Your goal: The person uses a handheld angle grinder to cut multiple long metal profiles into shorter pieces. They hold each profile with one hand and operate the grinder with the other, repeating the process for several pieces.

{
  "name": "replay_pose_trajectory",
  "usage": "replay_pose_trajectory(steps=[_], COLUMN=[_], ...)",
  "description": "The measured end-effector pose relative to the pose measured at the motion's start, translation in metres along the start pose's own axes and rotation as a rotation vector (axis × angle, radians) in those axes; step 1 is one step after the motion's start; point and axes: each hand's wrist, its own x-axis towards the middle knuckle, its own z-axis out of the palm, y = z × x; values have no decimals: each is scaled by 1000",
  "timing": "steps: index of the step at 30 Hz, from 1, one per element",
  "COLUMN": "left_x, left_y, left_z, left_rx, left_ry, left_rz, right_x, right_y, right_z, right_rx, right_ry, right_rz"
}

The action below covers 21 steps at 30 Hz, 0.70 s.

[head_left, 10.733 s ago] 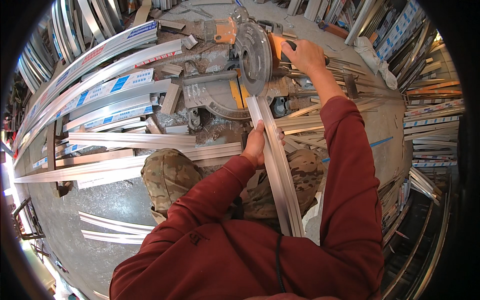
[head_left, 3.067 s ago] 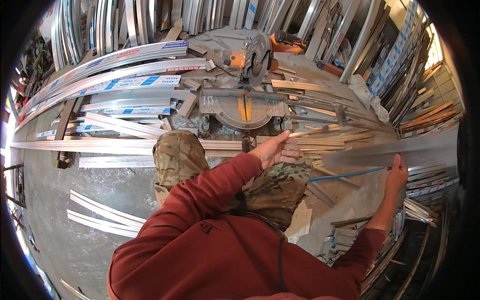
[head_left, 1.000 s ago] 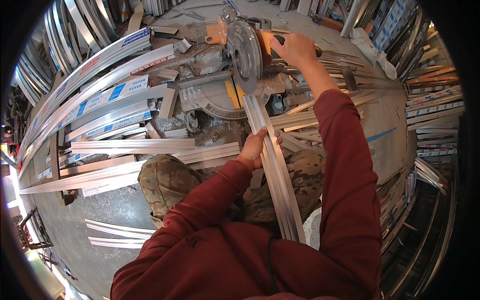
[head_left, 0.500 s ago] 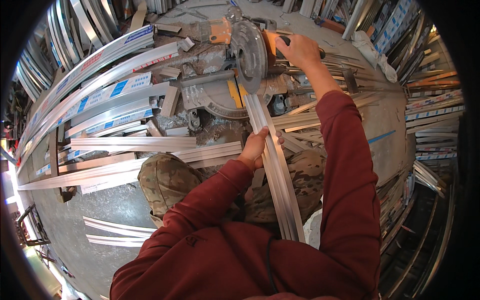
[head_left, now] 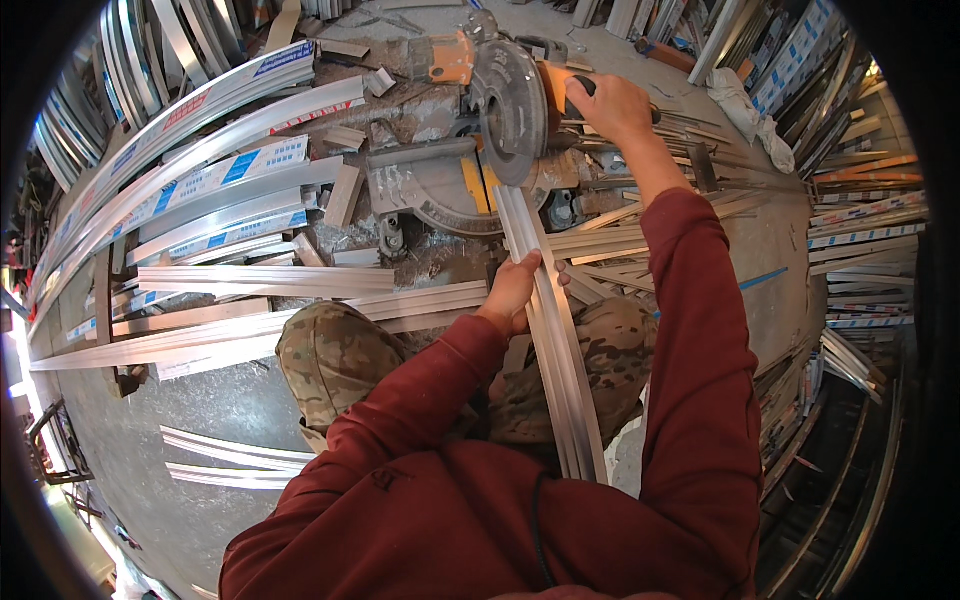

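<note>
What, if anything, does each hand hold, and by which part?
Left hand: a silvery metal profile, partway along its length. Right hand: the saw, by its black handle.

Crumpled white cloth (head_left: 743, 112), blue strip (head_left: 764, 279) on grey floor (head_left: 225, 408), leaning metal profiles (head_left: 180, 46)

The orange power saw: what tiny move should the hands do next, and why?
Maybe the right hand, on the orange and black handle, should ease it down slightly: the left hand grips the long silvery metal strip, whose far end looks close to the round grey disc.
</note>
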Motion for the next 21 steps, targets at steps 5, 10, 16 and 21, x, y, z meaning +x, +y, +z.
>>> replay_pose_trajectory(steps=[5,10,16,21], left_x=[1,7,10,10], left_y=[5,5,5,7], left_z=[2,-4,-5,-4], left_rx=[19,15,4,28], left_ry=[28,16,31,50], left_rz=[-3,13,12,8], right_x=[-1,-3,-5,-7], right_y=[1,2,0,-1], right_z=[2,3,2,2], right_rx=[-1,5,-1,-7], right_ry=[-1,18,30,40], right_rz=[2,-9,-7,-4])
